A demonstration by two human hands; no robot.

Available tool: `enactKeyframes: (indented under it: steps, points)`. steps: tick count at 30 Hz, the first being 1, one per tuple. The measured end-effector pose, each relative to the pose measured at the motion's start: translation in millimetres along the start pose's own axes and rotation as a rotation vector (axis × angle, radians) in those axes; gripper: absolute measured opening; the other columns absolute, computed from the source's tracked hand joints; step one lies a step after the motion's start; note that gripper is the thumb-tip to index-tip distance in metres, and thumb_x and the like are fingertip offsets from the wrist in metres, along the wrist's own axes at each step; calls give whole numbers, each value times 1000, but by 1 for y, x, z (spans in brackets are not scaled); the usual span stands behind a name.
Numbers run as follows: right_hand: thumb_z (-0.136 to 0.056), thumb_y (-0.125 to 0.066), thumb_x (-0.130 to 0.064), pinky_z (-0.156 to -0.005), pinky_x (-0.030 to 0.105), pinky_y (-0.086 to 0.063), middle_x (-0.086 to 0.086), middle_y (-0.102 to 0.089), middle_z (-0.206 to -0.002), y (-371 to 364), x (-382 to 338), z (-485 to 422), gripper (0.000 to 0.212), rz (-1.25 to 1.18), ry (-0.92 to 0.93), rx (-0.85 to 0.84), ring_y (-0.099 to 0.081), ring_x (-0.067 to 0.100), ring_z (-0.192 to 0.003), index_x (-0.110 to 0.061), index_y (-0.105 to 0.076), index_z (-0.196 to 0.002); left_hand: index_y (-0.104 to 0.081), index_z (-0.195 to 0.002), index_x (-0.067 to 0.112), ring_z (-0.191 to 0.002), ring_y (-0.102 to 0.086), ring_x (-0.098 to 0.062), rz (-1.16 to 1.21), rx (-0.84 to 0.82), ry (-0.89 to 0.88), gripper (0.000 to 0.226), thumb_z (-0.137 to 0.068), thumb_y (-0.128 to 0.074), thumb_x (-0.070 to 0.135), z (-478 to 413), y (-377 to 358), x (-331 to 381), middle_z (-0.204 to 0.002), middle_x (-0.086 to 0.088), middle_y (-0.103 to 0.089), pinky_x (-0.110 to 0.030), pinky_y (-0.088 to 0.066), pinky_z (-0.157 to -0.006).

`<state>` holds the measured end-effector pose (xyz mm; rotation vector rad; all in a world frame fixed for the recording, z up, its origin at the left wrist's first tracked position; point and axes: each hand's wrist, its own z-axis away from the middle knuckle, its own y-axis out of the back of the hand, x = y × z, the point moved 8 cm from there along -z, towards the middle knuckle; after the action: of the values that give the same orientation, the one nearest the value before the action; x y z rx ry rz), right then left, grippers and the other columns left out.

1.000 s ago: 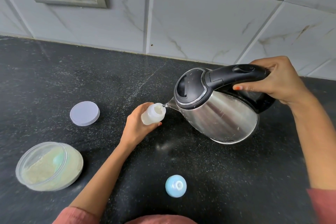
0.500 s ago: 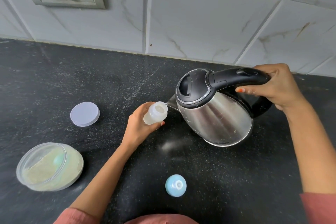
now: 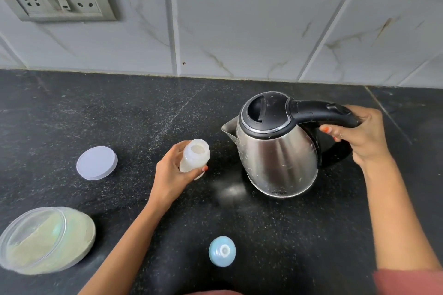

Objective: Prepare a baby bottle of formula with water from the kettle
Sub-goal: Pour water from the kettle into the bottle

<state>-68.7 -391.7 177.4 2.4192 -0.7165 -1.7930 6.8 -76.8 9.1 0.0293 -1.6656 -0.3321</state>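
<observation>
Your bottle (image 3: 194, 157) is small, milky-white plastic, open-mouthed and tilted toward the kettle (image 3: 275, 148), near the counter's (image 3: 96, 112) middle. Your kettle is steel with a black lid and handle, upright, spout pointing left at the bottle but apart from it. The blue nipple cap (image 3: 222, 251) lies toward the near edge. The open formula tub (image 3: 45, 239) sits at the near left, its lid (image 3: 96, 162) beyond.

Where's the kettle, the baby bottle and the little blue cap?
kettle (image 3: 278, 163): head view, on its shiny steel belly.
baby bottle (image 3: 194, 155): head view, on its cloudy side.
blue cap (image 3: 222, 251): head view, on its top.
</observation>
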Motion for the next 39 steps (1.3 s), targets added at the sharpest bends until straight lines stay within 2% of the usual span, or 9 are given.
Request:
enactKeyframes:
  steps: [2, 8, 12, 15, 22, 26, 35, 37, 39]
  points:
    - [-54, -77, -18, -40, 11, -38, -18, -64, -54, 9, 7, 2, 24, 1, 1, 47, -52, 0, -43, -35, -72, -69, -51, -99, 53, -103, -58, 5, -1, 1, 2, 67, -61, -86, 12, 2, -1, 0, -107, 23, -61, -17, -45, -82]
    - [-57, -76, -28, -40, 12, -37, -15, -65, -55, 34, 33, 1, 14, -77, -14, 171, -50, 1, -43, -32, -72, -70, -53, -95, 58, -98, -57, 14, -8, -8, 12, 67, -61, -85, 10, 9, -8, -1, -101, 37, -61, -14, -44, -77]
    - [-58, -75, -27, -40, 13, -37, -14, -64, -55, 42, 48, -6, 11, -110, -4, 205, -49, 2, -43, -30, -72, -68, -54, -97, 55, -99, -57, 13, -12, 8, 18, 64, -60, -85, 13, 11, -9, -1, -100, 32, -62, -10, -47, -74]
    - [-58, -74, -27, -40, 12, -37, -14, -63, -53, 45, 56, -13, 10, -148, 7, 212, -48, 1, -41, -30, -71, -67, -55, -97, 57, -101, -60, 7, 1, 13, 37, 65, -60, -85, 13, 11, -9, -4, -102, 30, -64, -18, -47, -81]
    - [-54, -79, -50, -39, 11, -37, -15, -61, -50, 47, 78, -28, 25, -282, -28, 174, -49, 1, -39, -29, -69, -60, -55, -96, 59, -98, -60, 9, 15, 20, 63, 57, -50, -81, 36, 11, -11, 1, -101, 34, -63, -23, -48, -83]
    - [-57, -72, -29, -43, 12, -41, -16, -65, -56, 55, 93, -35, 6, -295, -25, 216, -53, -1, -47, -30, -71, -63, -56, -95, 58, -98, -61, 6, 1, 23, 61, 61, -56, -85, 20, 12, -13, 1, -101, 30, -65, -28, -49, -85]
    - [-56, -66, -25, -49, 14, -43, -16, -68, -65, 66, 120, -35, 16, -383, -64, 210, -59, -1, -59, -30, -73, -71, -57, -94, 57, -97, -62, 7, 2, 20, 57, 66, -59, -85, 8, 12, -17, 4, -99, 31, -66, -27, -48, -84]
    - [-52, -76, -32, -50, 14, -44, -16, -69, -67, 66, 123, -33, 21, -398, -80, 196, -60, -1, -62, -31, -73, -73, -57, -94, 57, -98, -62, 6, 5, 12, 62, 65, -59, -85, 10, 12, -19, 4, -100, 30, -66, -28, -48, -85]
    - [-47, -82, -49, -47, 13, -44, -16, -69, -67, 64, 122, -32, 34, -406, -88, 177, -60, -1, -62, -30, -73, -74, -57, -95, 56, -99, -62, 5, 18, 3, 71, 61, -56, -84, 19, 14, -21, 5, -102, 28, -66, -28, -48, -86]
